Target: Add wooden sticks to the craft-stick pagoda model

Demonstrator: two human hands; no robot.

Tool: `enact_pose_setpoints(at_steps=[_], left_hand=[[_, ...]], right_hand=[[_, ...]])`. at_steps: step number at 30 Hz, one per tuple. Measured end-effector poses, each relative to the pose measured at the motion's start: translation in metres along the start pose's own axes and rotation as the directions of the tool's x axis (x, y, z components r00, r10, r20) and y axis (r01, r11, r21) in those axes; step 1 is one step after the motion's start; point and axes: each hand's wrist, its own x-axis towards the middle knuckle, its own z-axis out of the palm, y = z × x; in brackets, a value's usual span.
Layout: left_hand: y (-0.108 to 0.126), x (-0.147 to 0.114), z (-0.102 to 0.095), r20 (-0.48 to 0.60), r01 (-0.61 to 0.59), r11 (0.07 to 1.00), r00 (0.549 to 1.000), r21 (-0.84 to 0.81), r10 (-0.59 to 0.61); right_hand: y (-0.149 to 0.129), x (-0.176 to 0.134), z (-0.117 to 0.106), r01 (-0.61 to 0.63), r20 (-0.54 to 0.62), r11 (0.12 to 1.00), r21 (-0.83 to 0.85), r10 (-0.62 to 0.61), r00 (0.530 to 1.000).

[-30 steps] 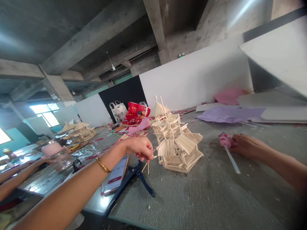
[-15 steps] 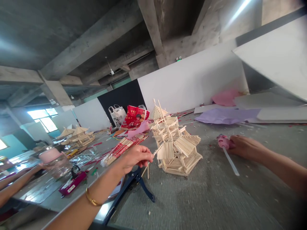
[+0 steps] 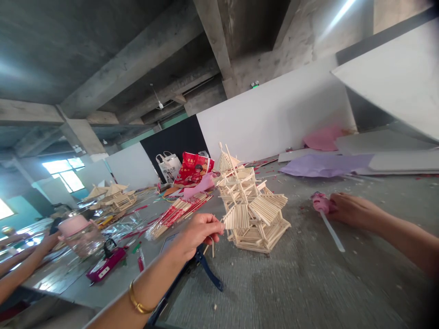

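A pagoda model (image 3: 255,219) of thin wooden sticks stands on the grey table, with slatted roofs and a pointed top. At the left edge of its lower roof, my left hand (image 3: 202,232) is closed in a pinch; the tiny stick piece in the fingertips is mostly hidden. Thin wooden sticks (image 3: 213,249) show just below that hand. Off to the right, my right hand (image 3: 348,209) is wrapped round a pink hot glue gun (image 3: 318,201), apart from the model. A translucent glue stick (image 3: 332,230) juts out of the gun toward me.
Under my left forearm lies a dark blue cutter (image 3: 209,272). Bundled sticks (image 3: 180,210), a purple power strip (image 3: 106,265) and a pink-lidded jug (image 3: 80,235) are at left, near another person's arms (image 3: 34,260). Purple paper (image 3: 308,164) lies behind my right hand.
My left hand has moved slightly right, bringing its fingertips up against the lower roof's edge. The right hand with the glue gun has stayed nearly still. Another person's hand at left has shifted by the jug.
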Motion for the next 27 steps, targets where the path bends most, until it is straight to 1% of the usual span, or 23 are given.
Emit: enact_pose_setpoints(at_steps=[8,23,27], left_hand=[[-0.0063,-0.0011,0.0059,-0.033,-0.022,1.0,0.999,-0.013,0.021],[-0.0064,-0.002,0.004,0.026,0.02,0.996,0.999,-0.083,-0.018],[-0.0053,-0.0012,0.0043,0.025,0.022,0.996,1.0,-0.091,-0.02]], right_hand=[[-0.001,-0.0009,-0.0012,0.011,-0.001,1.0,0.003,-0.011,1.0],[-0.0046,-0.0023,-0.0052,-0.012,0.006,1.0,0.008,0.012,1.0],[-0.0052,-0.0031,-0.006,-0.002,0.012,1.0,0.005,0.002,1.0]])
